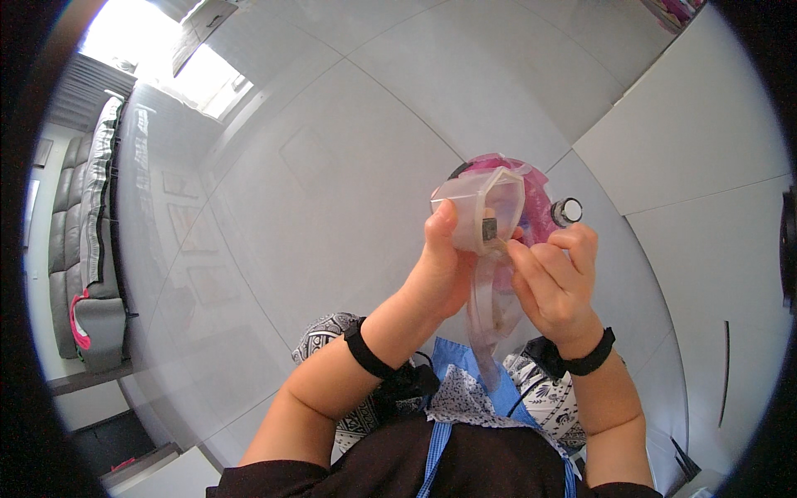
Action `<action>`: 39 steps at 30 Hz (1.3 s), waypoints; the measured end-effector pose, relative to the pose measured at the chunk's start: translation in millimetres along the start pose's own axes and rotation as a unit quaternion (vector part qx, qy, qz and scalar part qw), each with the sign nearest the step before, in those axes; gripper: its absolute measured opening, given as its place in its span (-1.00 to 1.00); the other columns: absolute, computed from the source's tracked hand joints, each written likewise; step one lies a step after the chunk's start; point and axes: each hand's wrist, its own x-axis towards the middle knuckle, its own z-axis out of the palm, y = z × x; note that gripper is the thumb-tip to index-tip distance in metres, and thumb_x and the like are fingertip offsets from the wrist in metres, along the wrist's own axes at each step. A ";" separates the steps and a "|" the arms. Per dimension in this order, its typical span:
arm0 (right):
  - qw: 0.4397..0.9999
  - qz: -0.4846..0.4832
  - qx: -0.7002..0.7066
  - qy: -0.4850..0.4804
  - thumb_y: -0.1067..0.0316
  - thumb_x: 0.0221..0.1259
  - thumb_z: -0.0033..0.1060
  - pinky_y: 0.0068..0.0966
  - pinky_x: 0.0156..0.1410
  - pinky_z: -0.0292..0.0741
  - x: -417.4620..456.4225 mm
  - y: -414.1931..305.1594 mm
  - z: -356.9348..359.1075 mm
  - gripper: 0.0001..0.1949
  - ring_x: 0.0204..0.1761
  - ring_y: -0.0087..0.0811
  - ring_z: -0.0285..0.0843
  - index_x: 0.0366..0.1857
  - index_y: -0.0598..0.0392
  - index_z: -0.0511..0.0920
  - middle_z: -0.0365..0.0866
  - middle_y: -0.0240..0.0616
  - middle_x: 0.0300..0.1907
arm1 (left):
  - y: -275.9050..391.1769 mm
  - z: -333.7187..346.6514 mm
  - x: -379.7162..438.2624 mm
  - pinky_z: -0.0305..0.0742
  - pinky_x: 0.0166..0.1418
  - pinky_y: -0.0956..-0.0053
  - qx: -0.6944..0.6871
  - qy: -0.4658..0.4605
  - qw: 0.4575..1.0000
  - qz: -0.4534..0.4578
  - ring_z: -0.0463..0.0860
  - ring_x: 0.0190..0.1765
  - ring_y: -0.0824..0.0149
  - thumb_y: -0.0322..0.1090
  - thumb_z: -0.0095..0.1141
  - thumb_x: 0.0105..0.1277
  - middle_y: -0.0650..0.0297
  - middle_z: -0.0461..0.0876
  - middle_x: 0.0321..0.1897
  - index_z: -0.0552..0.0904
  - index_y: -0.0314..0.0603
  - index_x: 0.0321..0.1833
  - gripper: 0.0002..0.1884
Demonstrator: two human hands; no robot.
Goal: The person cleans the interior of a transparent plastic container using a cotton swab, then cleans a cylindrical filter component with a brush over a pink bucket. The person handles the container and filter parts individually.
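My left hand [445,249] grips a cloudy translucent plastic container [464,196] from its side, with the thumb on the near wall and the open rim tilted to the right. A small dark block [490,229] shows at the container's lower inner edge. My right hand [554,274] is closed to a pinch beside that rim, on what looks like a thin pale strand [502,243]. Below the container hangs a curved translucent plastic piece [482,317]. Behind it is a pink plastic object [535,193], partly hidden, with a white-topped round knob [566,212] at its right.
Large grey tiles cover the floor [299,174]. White cabinet fronts [697,124] rise along the right. A grey sofa [75,249] stands far left. My lap has a blue apron [454,352] over patterned trousers [548,389].
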 end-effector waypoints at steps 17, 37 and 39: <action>0.997 0.048 0.051 -0.027 0.47 -0.23 0.37 -0.26 -0.02 0.39 -0.4 7.0 2.7 -0.68 -0.18 -0.26 0.48 -0.24 0.16 0.66 0.52 -0.37 -0.33 | 3.1 1.4 -0.2 0.58 0.19 0.16 0.016 -0.013 1.000 -0.010 0.67 0.08 0.19 0.63 0.04 0.10 0.14 0.63 0.03 0.48 -0.15 0.34 0.01; 0.994 0.058 0.093 -0.014 0.47 -0.12 0.41 -0.31 -0.03 0.39 -4.0 7.5 2.3 -0.73 -0.18 -0.26 0.45 -0.23 0.07 0.71 0.56 -0.40 -0.35 | 12.5 11.6 -6.6 0.66 0.15 0.08 -0.012 0.004 1.000 -0.017 0.68 0.14 0.06 0.70 -0.05 0.09 0.05 0.60 0.17 0.43 -0.14 0.44 0.10; 0.989 0.085 0.123 -0.017 0.49 -0.10 0.40 -0.31 -0.03 0.39 -4.6 10.3 3.7 -0.76 -0.19 -0.26 0.45 -0.26 0.07 0.71 0.57 -0.40 -0.35 | 12.3 12.0 -6.8 0.66 0.15 0.08 -0.008 0.004 1.000 -0.018 0.69 0.14 0.06 0.71 -0.03 0.08 0.05 0.60 0.17 0.44 -0.14 0.44 0.11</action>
